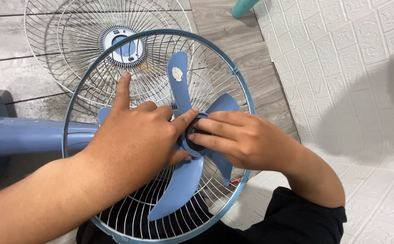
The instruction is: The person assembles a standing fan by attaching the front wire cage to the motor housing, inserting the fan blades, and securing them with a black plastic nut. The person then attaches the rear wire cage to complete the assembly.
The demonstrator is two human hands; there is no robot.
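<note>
Near the middle of the frame, a blue fan blade (179, 190) with several curved vanes sits inside a round wire guard (233, 72) with a blue rim, seen from above. Both hands meet at the blade's centre. On the left side, the left hand (133, 140) lies across the blade with its forefinger stretched straight toward the top of the frame and its thumb touching the dark round cap (192, 135) at the hub. From the right, the right hand (242, 138) pinches that cap with narrow, gathered fingertips. One vane bears a pale patch near its tip. At the far left, the fan's blue body (25, 134) runs out of the frame. Behind the guard, in the upper left, a second wire guard (52, 49) with a white and blue centre lies flat on the grey wooden floor (224, 27). White patterned tiles (341, 68) fill the right side.
</note>
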